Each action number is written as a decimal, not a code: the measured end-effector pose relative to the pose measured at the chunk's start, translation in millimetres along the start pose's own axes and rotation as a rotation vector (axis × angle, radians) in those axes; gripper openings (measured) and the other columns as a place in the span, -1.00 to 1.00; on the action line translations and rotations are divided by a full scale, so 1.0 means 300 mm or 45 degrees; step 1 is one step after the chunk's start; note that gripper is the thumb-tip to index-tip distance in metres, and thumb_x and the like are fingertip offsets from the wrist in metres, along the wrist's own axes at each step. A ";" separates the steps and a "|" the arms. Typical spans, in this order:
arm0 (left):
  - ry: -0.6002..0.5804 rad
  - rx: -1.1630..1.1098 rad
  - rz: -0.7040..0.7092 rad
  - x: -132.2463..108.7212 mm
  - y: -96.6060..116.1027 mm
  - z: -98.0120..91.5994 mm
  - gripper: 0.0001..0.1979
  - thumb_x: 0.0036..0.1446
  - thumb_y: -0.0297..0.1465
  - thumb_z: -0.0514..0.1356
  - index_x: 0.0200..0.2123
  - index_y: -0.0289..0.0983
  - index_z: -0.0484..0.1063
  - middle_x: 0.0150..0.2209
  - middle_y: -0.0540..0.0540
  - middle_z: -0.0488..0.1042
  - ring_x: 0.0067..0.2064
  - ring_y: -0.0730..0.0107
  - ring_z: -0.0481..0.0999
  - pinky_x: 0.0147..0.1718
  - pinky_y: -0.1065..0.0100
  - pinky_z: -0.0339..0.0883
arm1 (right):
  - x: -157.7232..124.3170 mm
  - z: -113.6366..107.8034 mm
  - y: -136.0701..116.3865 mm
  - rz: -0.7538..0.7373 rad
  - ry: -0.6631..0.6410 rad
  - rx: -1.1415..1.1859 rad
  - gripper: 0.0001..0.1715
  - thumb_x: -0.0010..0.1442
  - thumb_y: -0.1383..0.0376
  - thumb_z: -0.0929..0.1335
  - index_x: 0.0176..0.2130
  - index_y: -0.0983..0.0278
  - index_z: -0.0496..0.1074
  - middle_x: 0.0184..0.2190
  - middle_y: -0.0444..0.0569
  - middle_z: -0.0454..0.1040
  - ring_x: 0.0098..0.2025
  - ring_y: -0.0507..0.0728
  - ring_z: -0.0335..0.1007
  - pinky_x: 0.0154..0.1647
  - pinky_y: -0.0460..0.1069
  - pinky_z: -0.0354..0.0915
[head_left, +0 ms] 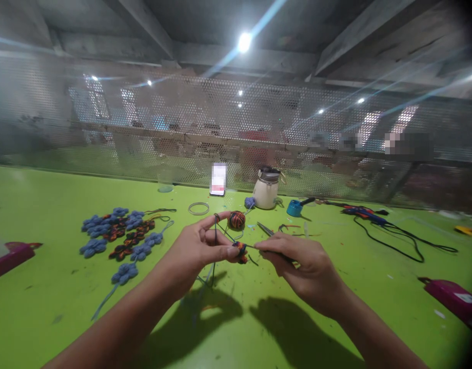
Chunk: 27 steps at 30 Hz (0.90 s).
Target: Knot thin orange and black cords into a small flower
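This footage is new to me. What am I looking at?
There is no machine, just a person's two bare hands, seen by one head-worn camera facing forward and down. The left hand pinches a small piece of yarn work, with a strand looped over one finger. The right hand grips a thin tool, pointed toward that piece. On the green table, blue and dark-orange yarn flowers lie to the person's left; beyond the hands are a yarn ball, a lit phone, a pale jar and a blue pot.
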<state>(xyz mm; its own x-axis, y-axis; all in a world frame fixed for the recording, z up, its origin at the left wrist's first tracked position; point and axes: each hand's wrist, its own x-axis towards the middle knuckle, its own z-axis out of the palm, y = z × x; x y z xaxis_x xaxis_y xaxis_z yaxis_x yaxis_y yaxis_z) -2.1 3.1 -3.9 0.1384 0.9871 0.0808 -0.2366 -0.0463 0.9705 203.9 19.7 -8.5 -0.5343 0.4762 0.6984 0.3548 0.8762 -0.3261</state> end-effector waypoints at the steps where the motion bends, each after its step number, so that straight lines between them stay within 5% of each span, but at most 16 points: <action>1: -0.012 -0.007 -0.005 -0.001 0.002 0.000 -0.13 -0.24 -0.52 0.41 0.17 -0.47 0.12 -0.55 -0.03 0.51 -0.44 0.31 0.53 -0.28 0.28 0.31 | 0.000 -0.004 0.001 0.003 -0.009 0.001 -0.77 0.20 0.42 0.28 -0.18 0.26 0.48 -0.47 -0.04 0.49 -0.44 0.06 0.38 -0.42 -0.04 0.28; 27: -0.275 -0.358 -0.202 0.006 0.004 -0.037 -0.53 -0.14 -0.63 0.31 -0.07 -0.37 0.42 -0.44 -0.05 0.44 -0.41 0.46 0.45 -0.34 0.40 0.34 | -0.005 -0.028 -0.006 0.048 -0.008 0.243 -0.76 0.13 0.47 0.33 -0.23 0.24 0.53 -0.43 -0.05 0.55 -0.38 0.06 0.47 -0.38 -0.06 0.36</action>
<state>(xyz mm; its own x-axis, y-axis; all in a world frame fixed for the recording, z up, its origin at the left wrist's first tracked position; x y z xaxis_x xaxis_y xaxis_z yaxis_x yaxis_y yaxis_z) -12.9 6.6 -4.9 0.3866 0.9222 0.0098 -0.4461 0.1777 0.8771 210.6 16.9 -3.6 -0.5284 0.5087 0.6798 0.2229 0.8557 -0.4670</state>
